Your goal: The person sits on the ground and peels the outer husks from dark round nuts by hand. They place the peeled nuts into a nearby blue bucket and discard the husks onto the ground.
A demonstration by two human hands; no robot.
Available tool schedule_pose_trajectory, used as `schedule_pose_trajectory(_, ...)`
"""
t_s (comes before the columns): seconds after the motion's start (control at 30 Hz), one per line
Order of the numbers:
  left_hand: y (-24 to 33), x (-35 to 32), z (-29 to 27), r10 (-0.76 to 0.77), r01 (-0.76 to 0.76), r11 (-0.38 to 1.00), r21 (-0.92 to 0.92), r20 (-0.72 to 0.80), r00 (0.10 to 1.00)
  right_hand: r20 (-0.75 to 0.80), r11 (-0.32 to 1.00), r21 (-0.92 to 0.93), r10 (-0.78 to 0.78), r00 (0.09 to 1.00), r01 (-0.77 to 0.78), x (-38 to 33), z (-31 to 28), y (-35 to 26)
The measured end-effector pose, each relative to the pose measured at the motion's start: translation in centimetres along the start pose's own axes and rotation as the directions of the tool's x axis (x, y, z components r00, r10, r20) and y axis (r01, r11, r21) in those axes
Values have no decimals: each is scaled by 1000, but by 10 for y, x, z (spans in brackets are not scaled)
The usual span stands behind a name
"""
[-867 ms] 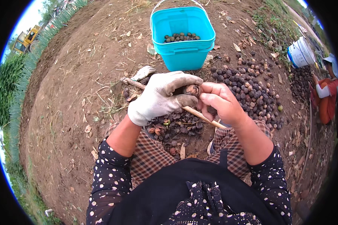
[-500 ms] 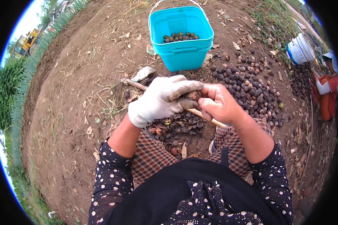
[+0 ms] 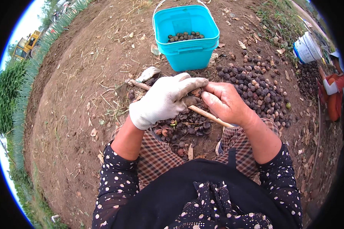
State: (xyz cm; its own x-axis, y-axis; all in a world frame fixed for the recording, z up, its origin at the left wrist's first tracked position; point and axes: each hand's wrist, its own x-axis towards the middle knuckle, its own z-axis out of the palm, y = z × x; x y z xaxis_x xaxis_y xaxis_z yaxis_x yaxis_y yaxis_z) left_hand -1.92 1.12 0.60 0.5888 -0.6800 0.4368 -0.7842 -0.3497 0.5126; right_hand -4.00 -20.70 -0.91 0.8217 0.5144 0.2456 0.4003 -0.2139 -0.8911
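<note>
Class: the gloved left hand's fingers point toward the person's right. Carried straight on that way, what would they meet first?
Probably the bare right hand: the left hand points its fingertips at it, seemingly already touching around a small dark nut.

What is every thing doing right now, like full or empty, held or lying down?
Left hand: gloved, closed on a nut.
Right hand: bare, pinching the same nut.
Nut: held between both hands.
Blue bucket: upright, nearly empty, few nuts inside.
Stick: lying under the hands.
White bucket: tipped sideways.
</note>
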Motion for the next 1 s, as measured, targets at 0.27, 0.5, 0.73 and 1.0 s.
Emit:
schedule_pose_trajectory(0.27, -2, -2, -1, -118, 117, 992, 41, 8, 993, -95, 951, -276, -167, 981, 136, 1, 2, 6)
schedule_pose_trajectory(0.5, -5, -5, 1, -47, 47, 999, 26, -2, 999, -24, 952, -273, -152, 988, 140, 1, 2, 1)
schedule_pose_trajectory(0.73, -1, -3, 1, -34, 25, 993, 112, 76, 997, 11, 926, -331, -189, 982, 182, -2, 1, 6)
schedule_pose_trajectory(1.0, -1, -5, 10, -11, 2, 993, 115, 77, 997, -115, 981, -183, -86, 990, 63, -7, 14, 13)
